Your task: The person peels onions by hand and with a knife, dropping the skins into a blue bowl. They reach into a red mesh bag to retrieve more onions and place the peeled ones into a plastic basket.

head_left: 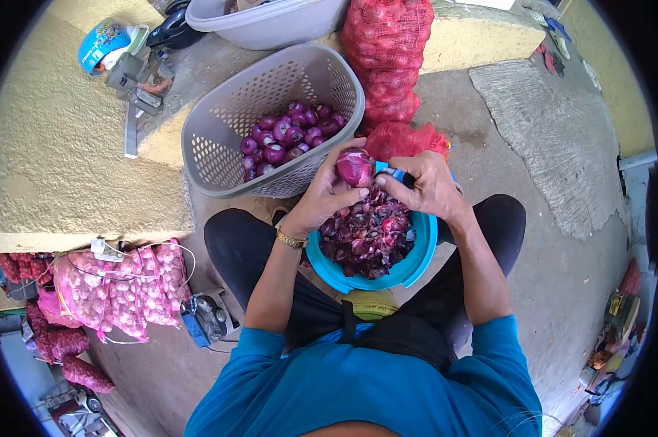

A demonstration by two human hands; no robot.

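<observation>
My left hand is closed round a peeled-looking red onion, holding it up over a turquoise basin. Close beside the onion, my right hand is closed on what looks like a small knife, mostly hidden by the fingers. Beneath both hands, the basin between my legs holds a heap of purple onion skins and scraps. Ahead and to the left stands a grey perforated basket with many shiny red onions in it.
Red mesh sacks of onions stand behind the basket. A pale grey tub is at the top. Pink net bags of garlic lie at left, near a blue-and-grey device. A blue helmet rests on the ledge.
</observation>
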